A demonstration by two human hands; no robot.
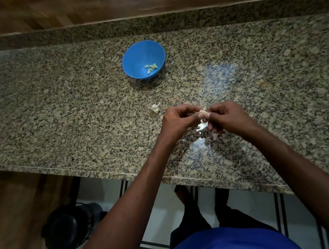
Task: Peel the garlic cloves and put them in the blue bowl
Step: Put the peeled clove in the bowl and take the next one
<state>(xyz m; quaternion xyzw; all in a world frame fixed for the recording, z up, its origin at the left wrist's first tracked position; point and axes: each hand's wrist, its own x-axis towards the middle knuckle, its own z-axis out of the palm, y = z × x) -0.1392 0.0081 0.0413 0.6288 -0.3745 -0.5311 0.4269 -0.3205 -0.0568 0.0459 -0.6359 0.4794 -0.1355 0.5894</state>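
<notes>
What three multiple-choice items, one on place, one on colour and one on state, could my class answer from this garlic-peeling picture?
1. Where do the peeled cloves lie?
A. In the bowl
B. On the floor
C. On a plate

2. What colour is the bowl?
A. Red
B. Blue
C. White

3. What are the hands doing?
A. Resting flat on the countertop
B. Lifting the bowl
C. Both pinching one garlic clove

Answers:
1 A: pale cloves sit on the bowl's bottom.
2 B: its inside and rim are blue.
3 C: left hand and right hand meet on the garlic clove above the countertop.
</notes>
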